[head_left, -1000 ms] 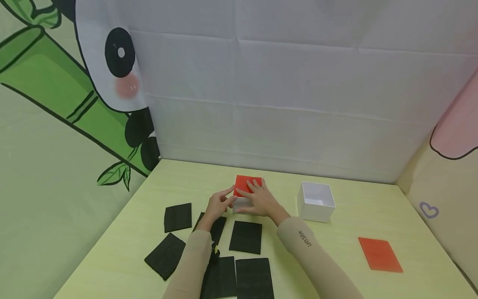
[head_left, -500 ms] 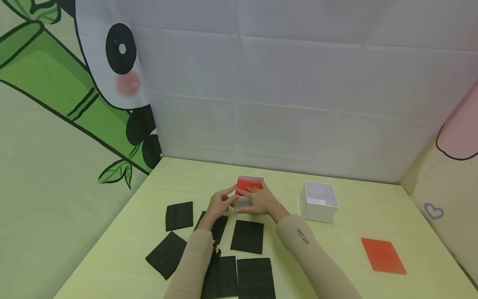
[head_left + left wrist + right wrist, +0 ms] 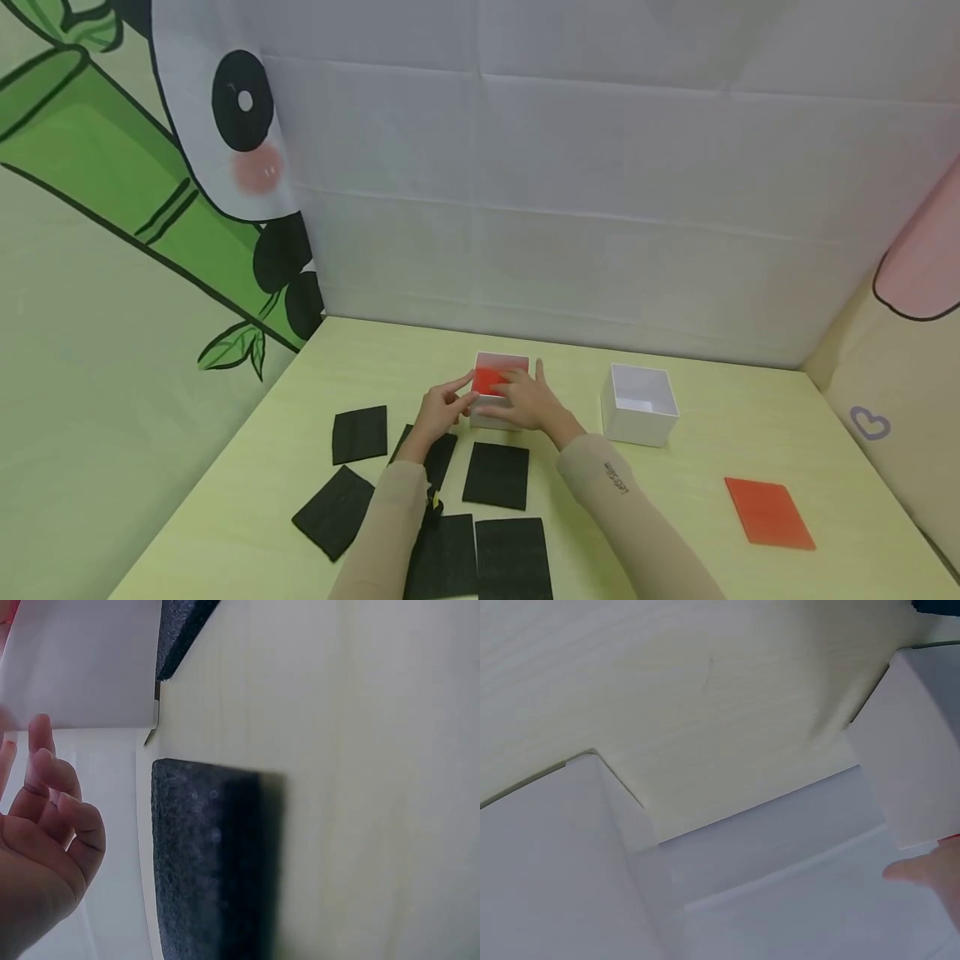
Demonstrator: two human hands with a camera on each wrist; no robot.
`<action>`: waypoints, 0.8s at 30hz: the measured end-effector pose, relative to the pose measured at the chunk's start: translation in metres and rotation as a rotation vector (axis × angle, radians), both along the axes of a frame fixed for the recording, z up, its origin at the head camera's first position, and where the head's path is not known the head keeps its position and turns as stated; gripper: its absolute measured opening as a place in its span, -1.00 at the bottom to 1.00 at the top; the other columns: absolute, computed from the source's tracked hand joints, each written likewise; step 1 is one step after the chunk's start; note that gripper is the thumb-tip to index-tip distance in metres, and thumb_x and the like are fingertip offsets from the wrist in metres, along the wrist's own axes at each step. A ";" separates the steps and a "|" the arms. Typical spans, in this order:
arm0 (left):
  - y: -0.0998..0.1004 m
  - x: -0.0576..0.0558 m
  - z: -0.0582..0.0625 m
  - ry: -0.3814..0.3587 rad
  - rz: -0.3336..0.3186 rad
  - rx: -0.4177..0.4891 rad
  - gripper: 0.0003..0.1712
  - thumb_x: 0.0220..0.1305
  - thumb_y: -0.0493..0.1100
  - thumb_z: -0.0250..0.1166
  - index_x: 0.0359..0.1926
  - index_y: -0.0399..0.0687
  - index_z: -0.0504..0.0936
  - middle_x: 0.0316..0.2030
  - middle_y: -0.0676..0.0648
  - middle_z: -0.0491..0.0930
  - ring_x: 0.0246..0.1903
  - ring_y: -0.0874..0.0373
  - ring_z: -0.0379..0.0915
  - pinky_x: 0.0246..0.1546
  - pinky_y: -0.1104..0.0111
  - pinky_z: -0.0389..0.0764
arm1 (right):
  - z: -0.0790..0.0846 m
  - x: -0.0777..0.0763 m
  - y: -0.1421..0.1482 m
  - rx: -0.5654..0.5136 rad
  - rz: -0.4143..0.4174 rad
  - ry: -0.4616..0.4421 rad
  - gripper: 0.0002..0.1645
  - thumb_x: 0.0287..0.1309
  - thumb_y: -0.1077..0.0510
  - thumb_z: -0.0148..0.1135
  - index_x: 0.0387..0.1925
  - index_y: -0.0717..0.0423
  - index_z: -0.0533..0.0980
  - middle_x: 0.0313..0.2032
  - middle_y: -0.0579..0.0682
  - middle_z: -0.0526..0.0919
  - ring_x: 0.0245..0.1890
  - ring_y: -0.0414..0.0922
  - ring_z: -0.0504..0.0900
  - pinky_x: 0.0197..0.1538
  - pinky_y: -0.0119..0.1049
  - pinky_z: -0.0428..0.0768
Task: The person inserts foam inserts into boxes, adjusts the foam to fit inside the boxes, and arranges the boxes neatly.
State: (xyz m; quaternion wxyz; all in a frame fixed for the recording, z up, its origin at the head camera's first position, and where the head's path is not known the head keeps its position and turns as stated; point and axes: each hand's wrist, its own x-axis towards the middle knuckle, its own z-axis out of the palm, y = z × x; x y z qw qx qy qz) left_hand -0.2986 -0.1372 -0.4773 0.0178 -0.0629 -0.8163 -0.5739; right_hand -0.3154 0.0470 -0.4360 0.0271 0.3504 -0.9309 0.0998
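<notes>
A red foam sheet (image 3: 489,381) lies inside the nearer-left white box (image 3: 496,361), below its far rim. At the box's left front corner, my left hand (image 3: 438,414) has its thumb and forefinger on the wall; its other fingers are curled, as the left wrist view shows beside the white box (image 3: 82,660). My right hand (image 3: 527,400) reaches over the front rim, fingertips on the red sheet and the outermost finger raised. The thumb lies along the box's front wall. Only a bit of the right hand (image 3: 930,874) shows in the right wrist view.
A second white box (image 3: 639,427) stands open-topped to the right. Another red foam sheet (image 3: 769,513) lies flat at the far right. Several black foam squares, one a black square (image 3: 496,476) in front of the box, lie around the left forearm. A cloth backdrop (image 3: 525,208) rises behind the table.
The red sheet has gone from covering the top of the box to lying lower inside it. My right fingers have bent inward, with the outermost one lifting. The left hand stays put.
</notes>
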 end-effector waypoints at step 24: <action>0.003 0.003 0.000 0.015 0.015 -0.022 -0.44 0.16 -0.04 0.22 0.20 0.03 0.38 -0.67 -0.06 0.47 -0.74 0.17 0.21 -0.67 0.40 0.29 | 0.001 0.023 0.029 -0.140 -0.046 0.042 -0.22 0.06 -0.31 0.02 0.23 0.02 0.29 0.27 0.16 0.13 0.30 0.11 -0.10 0.12 0.29 -0.25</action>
